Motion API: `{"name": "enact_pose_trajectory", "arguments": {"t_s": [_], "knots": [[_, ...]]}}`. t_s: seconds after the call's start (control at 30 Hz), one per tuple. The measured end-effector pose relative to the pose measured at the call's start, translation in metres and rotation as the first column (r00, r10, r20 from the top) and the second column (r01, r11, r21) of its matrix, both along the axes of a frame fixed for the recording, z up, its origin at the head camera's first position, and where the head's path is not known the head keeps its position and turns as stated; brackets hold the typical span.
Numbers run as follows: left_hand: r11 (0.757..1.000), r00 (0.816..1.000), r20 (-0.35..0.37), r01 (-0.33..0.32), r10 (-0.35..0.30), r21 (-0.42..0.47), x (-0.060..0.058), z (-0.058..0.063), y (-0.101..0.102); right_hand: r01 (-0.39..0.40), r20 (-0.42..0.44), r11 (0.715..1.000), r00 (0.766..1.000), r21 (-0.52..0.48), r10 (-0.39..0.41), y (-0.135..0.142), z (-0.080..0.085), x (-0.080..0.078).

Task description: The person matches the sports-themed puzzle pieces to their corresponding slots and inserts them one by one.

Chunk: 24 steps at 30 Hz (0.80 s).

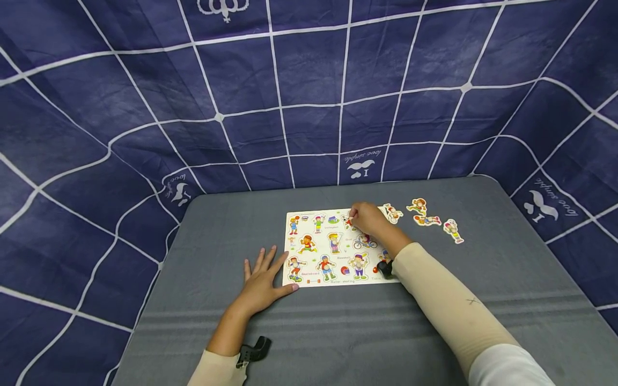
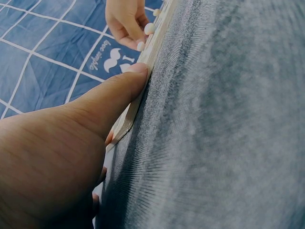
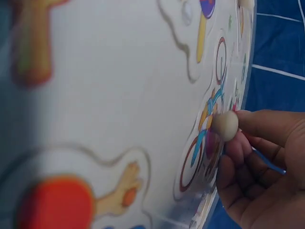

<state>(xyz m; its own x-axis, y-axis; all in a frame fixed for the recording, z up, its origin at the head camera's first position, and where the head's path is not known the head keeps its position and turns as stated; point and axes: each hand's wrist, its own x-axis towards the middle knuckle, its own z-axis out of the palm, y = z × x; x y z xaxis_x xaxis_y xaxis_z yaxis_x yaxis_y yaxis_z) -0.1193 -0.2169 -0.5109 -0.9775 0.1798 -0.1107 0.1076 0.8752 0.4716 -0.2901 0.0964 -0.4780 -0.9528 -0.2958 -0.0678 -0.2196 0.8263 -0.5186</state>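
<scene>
A wooden peg puzzle board [image 1: 314,268] with pictures of sporting children lies on the table. My left hand [image 1: 260,289] rests at the board's lower left corner, fingers spread on the cloth. Its thumb [image 2: 119,88] lies along the near edge in the left wrist view. At the board's far edge, my right hand [image 1: 369,219] pinches a small puzzle piece [image 1: 348,222] with thumb and fingertips; the fingers hide part of it. Close to that hand in the right wrist view is the round knob [image 3: 226,125] of the cyclist piece [image 3: 202,138], which sits in the board.
Several loose puzzle pieces lie right of the board, among them one [image 1: 393,213] by its far right corner, a red-clad one [image 1: 427,220] and one farther right [image 1: 453,230]. Grey cloth [image 1: 227,230] covers the table; a blue gridded curtain [image 1: 309,128] hangs behind.
</scene>
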Motion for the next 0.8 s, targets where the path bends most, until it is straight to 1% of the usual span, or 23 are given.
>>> {"name": "enact_pose_trajectory", "arguments": {"t_s": [0.1, 0.3, 0.37, 0.47, 0.53, 0.6, 0.8], "knots": [[1.000, 1.000, -0.001, 0.001, -0.001, -0.004, 0.000, 0.000, 0.000, 0.001, 0.002, 1.000, 1.000, -0.001, -0.001, 0.001, -0.002, 0.000], [1.000, 1.000, 0.002, 0.005, -0.005, 0.001, 0.000, -0.001, 0.000, 0.012, 0.036, 0.999, 0.999, -0.041, -0.011, 0.002, -0.001, 0.002], [1.000, 1.000, 0.002, 0.006, -0.006, 0.000, 0.000, -0.001, 0.000, 0.017, 0.057, 0.998, 0.998, -0.066, -0.014, 0.004, 0.000, 0.004], [1.000, 1.000, 0.000, 0.005, -0.005, -0.002, 0.000, -0.002, 0.000, 0.039, 0.098, 0.991, 0.995, -0.130, -0.026, 0.007, 0.003, 0.009], [1.000, 1.000, -0.001, 0.004, -0.004, 0.000, 0.000, -0.002, 0.000, 0.055, 0.117, 0.983, 0.993, -0.178, -0.034, 0.010, 0.005, 0.013], [1.000, 1.000, -0.002, 0.003, -0.003, 0.000, 0.000, -0.002, 0.000, 0.066, 0.111, 0.971, 0.993, -0.231, -0.041, 0.014, 0.006, 0.018], [1.000, 1.000, 0.000, 0.005, -0.005, -0.004, 0.000, -0.002, 0.001, 0.110, 0.046, 0.927, 0.994, -0.358, -0.101, 0.028, 0.007, 0.029]]}}
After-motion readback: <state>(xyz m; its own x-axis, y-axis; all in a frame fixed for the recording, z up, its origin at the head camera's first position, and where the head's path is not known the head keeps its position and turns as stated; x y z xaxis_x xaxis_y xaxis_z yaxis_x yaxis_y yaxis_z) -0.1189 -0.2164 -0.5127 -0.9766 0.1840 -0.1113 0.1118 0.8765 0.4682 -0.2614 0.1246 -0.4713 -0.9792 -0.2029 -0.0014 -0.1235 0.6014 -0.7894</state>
